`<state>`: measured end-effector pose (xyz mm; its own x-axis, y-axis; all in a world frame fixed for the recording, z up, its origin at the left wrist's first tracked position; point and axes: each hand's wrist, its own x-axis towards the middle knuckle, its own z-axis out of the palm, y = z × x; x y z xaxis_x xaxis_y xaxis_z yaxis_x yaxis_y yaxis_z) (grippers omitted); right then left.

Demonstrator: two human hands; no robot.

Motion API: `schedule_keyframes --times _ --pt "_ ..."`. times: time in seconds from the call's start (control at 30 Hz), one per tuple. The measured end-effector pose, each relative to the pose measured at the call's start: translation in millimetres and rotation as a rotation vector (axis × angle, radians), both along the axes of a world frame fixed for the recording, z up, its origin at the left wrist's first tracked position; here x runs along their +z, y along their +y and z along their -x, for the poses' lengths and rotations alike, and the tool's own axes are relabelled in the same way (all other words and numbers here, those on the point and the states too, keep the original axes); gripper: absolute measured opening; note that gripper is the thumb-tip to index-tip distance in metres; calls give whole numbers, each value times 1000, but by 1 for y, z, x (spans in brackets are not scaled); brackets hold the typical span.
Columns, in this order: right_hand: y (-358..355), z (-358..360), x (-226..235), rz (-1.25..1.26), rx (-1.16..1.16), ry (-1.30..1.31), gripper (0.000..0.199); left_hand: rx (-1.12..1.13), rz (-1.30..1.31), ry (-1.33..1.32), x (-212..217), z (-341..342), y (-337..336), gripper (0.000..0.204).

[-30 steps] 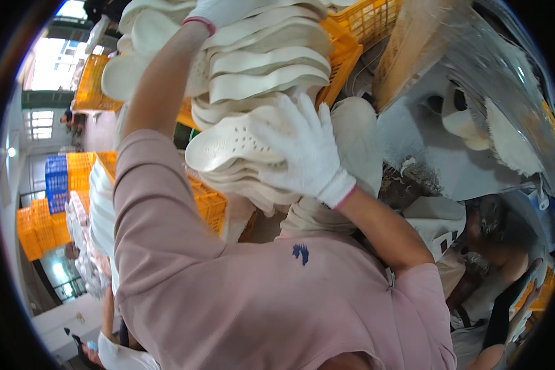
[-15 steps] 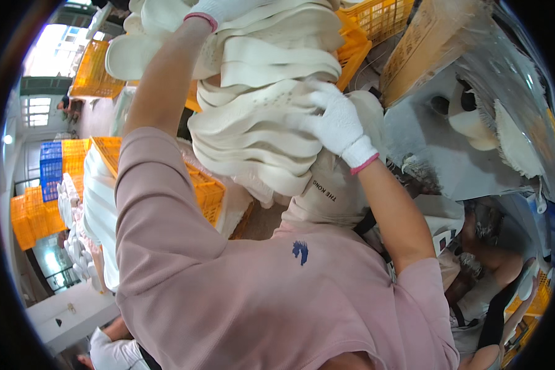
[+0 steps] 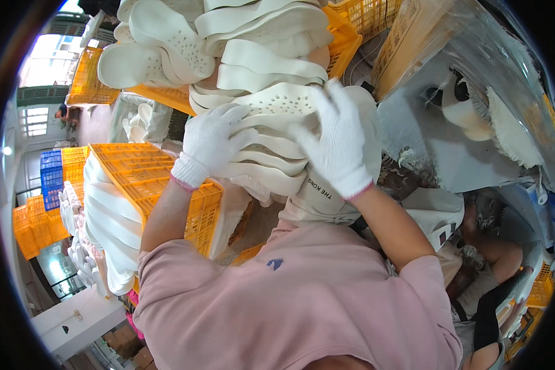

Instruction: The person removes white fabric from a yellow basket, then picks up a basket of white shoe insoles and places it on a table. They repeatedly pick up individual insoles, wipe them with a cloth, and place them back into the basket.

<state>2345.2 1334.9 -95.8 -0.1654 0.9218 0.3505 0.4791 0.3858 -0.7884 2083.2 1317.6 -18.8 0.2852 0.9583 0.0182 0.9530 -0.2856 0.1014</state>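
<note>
Several white foam shoe soles, dotted with small holes, are stacked in front of me in a wavy pile. My left hand, in a white knit glove with a pink cuff edge, rests at the pile's left side with fingers stretched and parted. On the right side, my right hand wears a matching glove; its fingers are spread over the soles' ends and slightly blurred. Neither hand visibly closes round a sole. Beyond them lies a further group of perforated white soles, piled on one another.
A yellow crate with white soles against it stands at the left; another yellow crate is behind the pile. To the right are a cardboard box and a grey surface with scraps. Another person's bent arm shows at lower right.
My left hand has come back from the far soles to the near pile's left side. My right hand has shifted slightly nearer, and the far soles are now uncovered.
</note>
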Motion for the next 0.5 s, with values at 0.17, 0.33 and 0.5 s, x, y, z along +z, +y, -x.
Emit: schedule_keyframes --times 0.17,0.33,0.5 --pt "-63 18 -6 -311 325 -518 72 97 -2 98 -24 3 9 37" --pt "-59 10 -2 -371 369 -388 62 -55 -168 -36 8 5 -1 27" --pt "5 -37 41 -449 410 -312 48 343 -199 -587 20 -23 -10 28"
